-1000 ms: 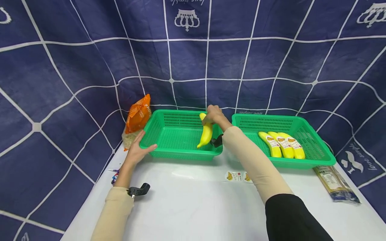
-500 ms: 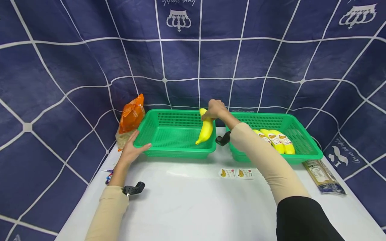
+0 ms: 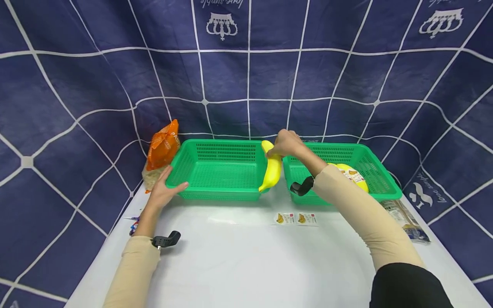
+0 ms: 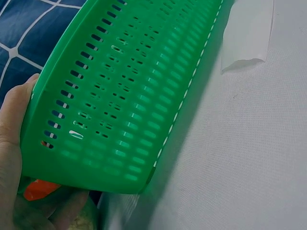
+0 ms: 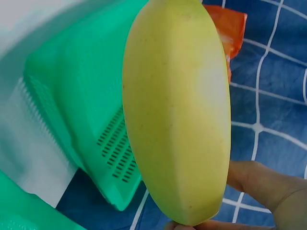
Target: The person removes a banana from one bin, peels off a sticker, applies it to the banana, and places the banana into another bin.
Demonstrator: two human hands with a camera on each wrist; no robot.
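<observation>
My right hand [image 3: 286, 143] grips a yellow banana [image 3: 272, 173] near its upper end. The banana hangs lengthwise over the right end of the left green basket [image 3: 219, 194], overlapping the gap between the two baskets. In the right wrist view the banana [image 5: 177, 115] fills the middle, with fingertips at its lower end. My left hand [image 3: 161, 192] rests at the left basket's front left corner, its thumb spread along the front rim and its fingers on the left side. Labelled yellow bananas [image 3: 352, 174] lie in the right green basket [image 3: 379, 177], partly hidden by my right sleeve.
An orange bag [image 3: 163, 145] stands left of the left basket. A strip of banana stickers [image 3: 295, 219] lies on the white table [image 3: 246, 265] before the baskets. A clear packet [image 3: 404, 220] lies at right, and a blue curtain [image 3: 269, 77] hangs behind.
My right hand has carried the banana rightward, from inside the left basket to above its right end. My left hand stays at the corner. The head view has shifted slightly right.
</observation>
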